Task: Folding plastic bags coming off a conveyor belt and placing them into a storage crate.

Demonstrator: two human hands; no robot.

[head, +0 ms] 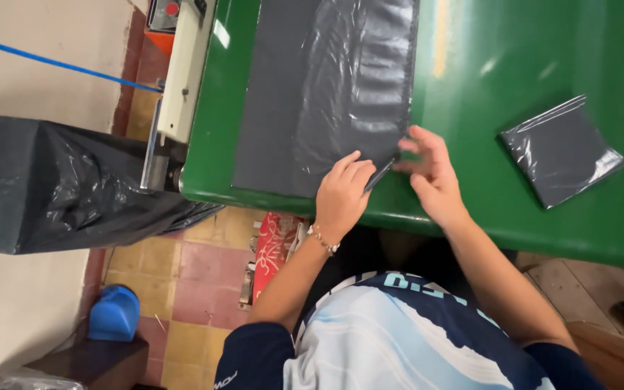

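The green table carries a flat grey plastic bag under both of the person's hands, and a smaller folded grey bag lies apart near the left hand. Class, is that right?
Not quite. In the head view the smaller folded grey bag lies apart on the side of the right hand, not the left hand. The rest holds: both hands rest on the flat grey plastic bag on the green table.

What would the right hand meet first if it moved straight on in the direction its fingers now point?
The right hand points up-left over the green table. Its fingertips already touch the corner of the dark plastic bag, so it would probably slide onto that bag; depth is uncertain.
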